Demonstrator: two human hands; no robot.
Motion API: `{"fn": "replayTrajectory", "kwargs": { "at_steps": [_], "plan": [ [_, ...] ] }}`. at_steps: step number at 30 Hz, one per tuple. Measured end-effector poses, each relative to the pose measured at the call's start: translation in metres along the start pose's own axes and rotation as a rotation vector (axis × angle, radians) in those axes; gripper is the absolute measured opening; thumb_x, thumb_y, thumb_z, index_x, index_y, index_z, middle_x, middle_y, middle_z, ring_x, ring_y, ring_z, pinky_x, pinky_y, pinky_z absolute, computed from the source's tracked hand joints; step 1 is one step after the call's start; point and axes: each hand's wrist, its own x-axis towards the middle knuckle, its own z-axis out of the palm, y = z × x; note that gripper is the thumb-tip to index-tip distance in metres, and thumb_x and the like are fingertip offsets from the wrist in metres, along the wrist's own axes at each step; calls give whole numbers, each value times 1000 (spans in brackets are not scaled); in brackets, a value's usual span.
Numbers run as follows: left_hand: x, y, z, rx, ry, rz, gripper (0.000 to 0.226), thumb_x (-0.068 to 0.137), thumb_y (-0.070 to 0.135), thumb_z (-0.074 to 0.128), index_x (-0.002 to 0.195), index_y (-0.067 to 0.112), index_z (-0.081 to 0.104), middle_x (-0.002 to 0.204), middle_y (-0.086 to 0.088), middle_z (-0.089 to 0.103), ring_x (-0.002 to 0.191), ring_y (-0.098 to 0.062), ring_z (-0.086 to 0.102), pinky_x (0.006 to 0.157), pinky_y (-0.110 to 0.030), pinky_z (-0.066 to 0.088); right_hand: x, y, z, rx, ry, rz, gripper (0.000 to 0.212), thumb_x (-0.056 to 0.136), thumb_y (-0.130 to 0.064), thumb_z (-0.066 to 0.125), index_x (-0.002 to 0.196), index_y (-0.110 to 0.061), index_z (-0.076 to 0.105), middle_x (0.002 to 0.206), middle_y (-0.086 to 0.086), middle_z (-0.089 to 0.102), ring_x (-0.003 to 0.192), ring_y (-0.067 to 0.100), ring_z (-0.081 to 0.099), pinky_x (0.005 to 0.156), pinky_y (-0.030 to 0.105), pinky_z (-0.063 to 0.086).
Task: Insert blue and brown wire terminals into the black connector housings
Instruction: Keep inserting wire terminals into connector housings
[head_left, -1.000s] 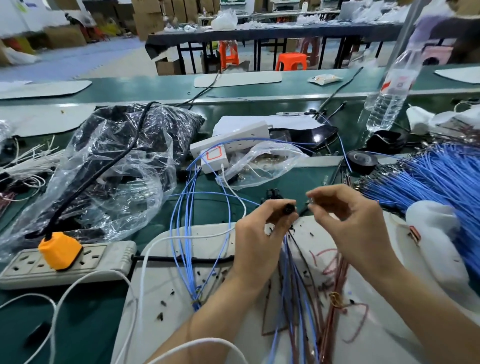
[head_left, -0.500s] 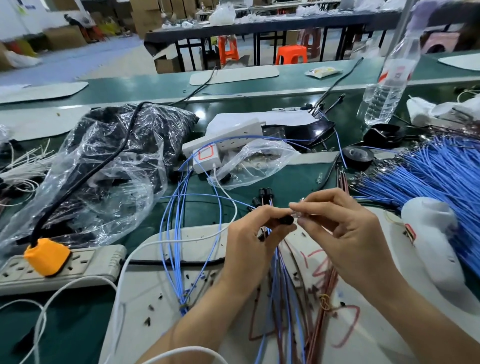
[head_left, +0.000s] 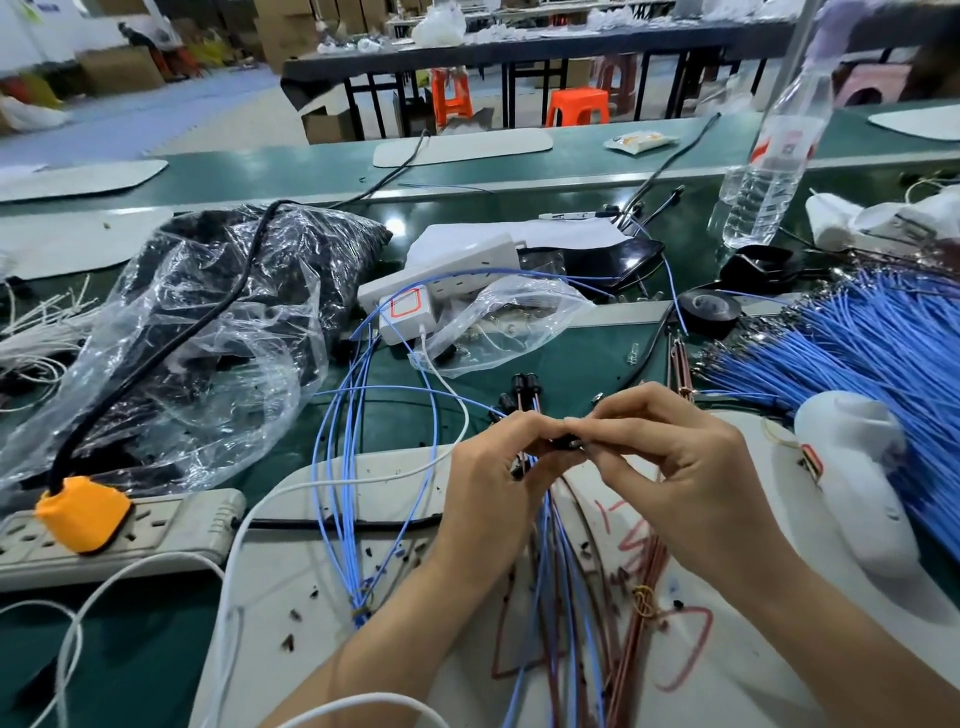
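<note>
Nearest, blue and brown wires (head_left: 550, 582) are lying on the pale mat (head_left: 291, 561) between the forearms, running up toward the hands. Above them the left hand (head_left: 493, 467) is pinching a black housing (head_left: 563, 443) between thumb and forefinger. The right hand (head_left: 670, 457) is pinching a terminal at the housing's end, though its fingertips are hiding the terminal itself. A second ago the hands were apart, each holding its own part. They have been closing since, and now the fingertips are meeting at the housing. So the terminal is probably going in, though I cannot tell whether it is seated. Just beyond, more housings (head_left: 524, 387) are lying on the tabletop (head_left: 597, 353). Farther off, a pile (head_left: 883, 353) of blue wires is fanning out at right, and a bag (head_left: 208, 322) of black parts is sitting at left.
</note>
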Motion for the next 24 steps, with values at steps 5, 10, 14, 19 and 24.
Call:
{"fn": "replayTrajectory", "kwargs": {
  "at_steps": [5, 10, 14, 19, 24],
  "plan": [
    [0, 3, -1, 40, -7, -10, 15, 79, 11, 74, 93, 8, 72, 82, -1, 68, 75, -11, 62, 71, -27, 50, 1, -2, -2, -114, 1, -86, 26, 73, 12, 73, 90, -7, 73, 83, 0, 63, 76, 6, 61, 72, 16, 52],
    [2, 5, -2, 170, -39, 75, 15, 81, 17, 71, 93, 9, 74, 78, 0, 63, 73, -10, 53, 68, -15, 42, -1, 3, -3, -250, -51, -150, 23, 67, 17, 75, 78, -1, 66, 82, 3, 63, 73, 7, 57, 69, 23, 50],
    [3, 2, -4, 208, -65, 99, 16, 80, 16, 73, 95, 9, 74, 77, -2, 63, 74, -15, 49, 69, -22, 43, 0, 6, -3, -208, -80, -150, 18, 70, 12, 76, 78, -2, 68, 83, 1, 65, 76, 5, 59, 72, 16, 50],
    [5, 2, -4, 197, -48, 82, 22, 79, 24, 69, 96, 10, 74, 74, -2, 63, 74, -17, 43, 69, -24, 41, 6, 10, -10, 415, -134, 256, 25, 75, 6, 71, 86, -16, 74, 84, 3, 72, 79, 11, 69, 75, 16, 53],
    [4, 4, -4, 136, -70, 19, 22, 82, 28, 66, 91, 10, 74, 79, 14, 63, 78, -13, 53, 72, -19, 43, 4, 12, -3, 649, -56, 480, 14, 66, -16, 73, 80, -16, 74, 77, 7, 73, 69, 13, 68, 68, 18, 54]
  ]
}}
